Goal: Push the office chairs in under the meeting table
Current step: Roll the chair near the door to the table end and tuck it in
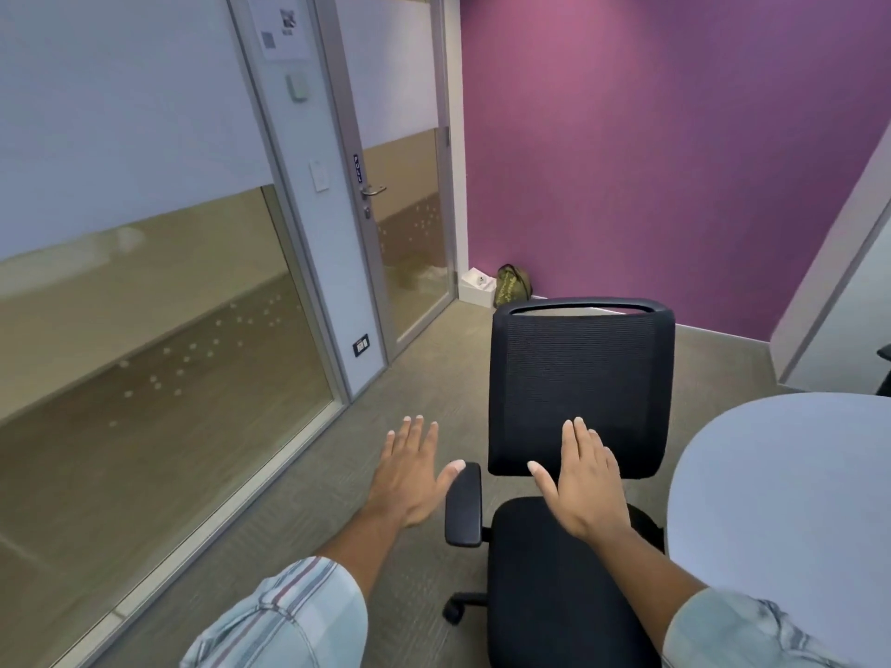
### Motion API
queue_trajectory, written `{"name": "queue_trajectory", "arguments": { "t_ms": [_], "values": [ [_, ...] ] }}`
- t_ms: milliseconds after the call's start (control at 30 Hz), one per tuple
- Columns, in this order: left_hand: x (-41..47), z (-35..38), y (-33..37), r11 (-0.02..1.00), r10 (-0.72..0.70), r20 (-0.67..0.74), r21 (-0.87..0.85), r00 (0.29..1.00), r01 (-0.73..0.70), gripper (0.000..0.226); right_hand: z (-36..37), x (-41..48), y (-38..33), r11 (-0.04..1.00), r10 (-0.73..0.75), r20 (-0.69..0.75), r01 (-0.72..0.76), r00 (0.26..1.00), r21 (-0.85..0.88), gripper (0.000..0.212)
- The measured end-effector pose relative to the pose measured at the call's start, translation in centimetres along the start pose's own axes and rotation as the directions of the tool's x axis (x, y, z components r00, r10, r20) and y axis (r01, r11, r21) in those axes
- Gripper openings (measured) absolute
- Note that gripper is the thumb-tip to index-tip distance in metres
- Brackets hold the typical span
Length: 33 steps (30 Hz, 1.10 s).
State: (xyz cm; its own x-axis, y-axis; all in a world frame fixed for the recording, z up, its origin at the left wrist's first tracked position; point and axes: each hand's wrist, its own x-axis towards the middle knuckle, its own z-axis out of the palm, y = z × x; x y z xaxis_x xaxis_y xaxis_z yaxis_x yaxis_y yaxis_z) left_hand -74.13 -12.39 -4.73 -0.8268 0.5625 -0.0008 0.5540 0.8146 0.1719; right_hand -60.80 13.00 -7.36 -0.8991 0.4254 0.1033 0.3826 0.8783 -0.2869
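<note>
Black office chair (pixel 578 392), round table (pixel 790 499), spread left hand (pixel 410 479), right hand (pixel 586 484)

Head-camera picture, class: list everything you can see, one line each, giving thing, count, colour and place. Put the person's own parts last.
office chair: one, black mesh back and seat, centre, facing the camera, beside the table.
armrest: one visible, black, on the chair's side nearer the glass.
meeting table: one, pale grey, rounded edge, lower right.
second chair: one sliver, black, far right edge.
glass door: one, frosted band, metal handle, back left.
glass partition: one, frosted above, left.
wall: purple, behind the chair.
bag: one, olive green, floor corner by the door.
box: one, white, beside the bag.
carpet: grey-beige floor.
left hand: open, fingers spread, near the armrest.
right hand: open, over the seat.
</note>
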Motion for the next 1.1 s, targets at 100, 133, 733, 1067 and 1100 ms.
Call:
{"name": "queue_trajectory", "arguments": {
  "t_ms": [100,133,733,1067,1100],
  "values": [
    [2.6,-0.4,-0.7,0.999,0.038,-0.015,0.0,0.999,-0.038,0.09,0.2,2.3,-0.4,0.999,0.028,-0.022,-0.028,0.999,-0.016,0.096],
    [4.1,-0.3,-1.2,0.999,0.051,-0.018,0.0,0.999,-0.051,0.09,0.6,3.6,-0.7,0.999,0.044,-0.033,-0.044,0.998,-0.015,0.097],
    [36.3,-3.2,-11.8,0.891,0.454,-0.009,-0.026,0.891,-0.454,0.09,3.4,26.4,-10.0,0.879,0.474,-0.227,-0.474,0.851,0.055,0.094],
    [49.3,-6.7,-8.4,0.748,0.661,-0.049,-0.025,0.749,-0.663,0.089,2.3,33.5,-11.0,0.753,0.643,-0.33,-0.648,0.691,0.109,0.094],
    [50.2,-6.8,-7.4,0.727,0.684,-0.053,-0.03,0.728,-0.686,0.088,2.4,33.9,-10.8,0.744,0.651,-0.338,-0.66,0.68,0.105,0.093]
  ]
}}
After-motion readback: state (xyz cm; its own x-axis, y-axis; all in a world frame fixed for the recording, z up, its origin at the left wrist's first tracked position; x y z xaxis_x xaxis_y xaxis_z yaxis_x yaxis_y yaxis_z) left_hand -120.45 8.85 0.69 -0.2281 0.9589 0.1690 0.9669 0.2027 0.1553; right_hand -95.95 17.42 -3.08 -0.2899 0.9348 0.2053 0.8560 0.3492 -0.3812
